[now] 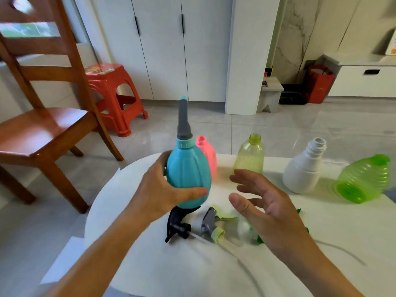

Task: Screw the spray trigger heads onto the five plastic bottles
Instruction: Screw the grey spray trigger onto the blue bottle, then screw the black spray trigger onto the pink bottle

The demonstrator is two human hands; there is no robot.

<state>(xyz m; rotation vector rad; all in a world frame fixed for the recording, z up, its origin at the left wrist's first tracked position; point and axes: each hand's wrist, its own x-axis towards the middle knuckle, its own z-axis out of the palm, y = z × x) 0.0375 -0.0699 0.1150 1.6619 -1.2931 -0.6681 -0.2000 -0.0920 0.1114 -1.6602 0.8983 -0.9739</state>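
My left hand [162,191] grips a teal bottle [187,174] with a grey spray head [183,121] on its neck, held upright above the white table [171,264]. My right hand [265,204] hovers open to its right, fingers spread, holding nothing. Behind stand a pink bottle [206,153], a pale yellow-green bottle [250,156] and a white bottle [305,168], all with bare necks. A bright green ribbed bottle [362,179] lies on its side at the right. A black trigger head [177,225] and a grey and light-green trigger head [212,225] lie on the table below the teal bottle.
A wooden chair [42,125] stands left of the table and a red plastic stool [111,93] behind it. White cupboards line the far wall. More green parts lie partly hidden under my right hand. A thin dip tube [342,251] trails across the table at the right.
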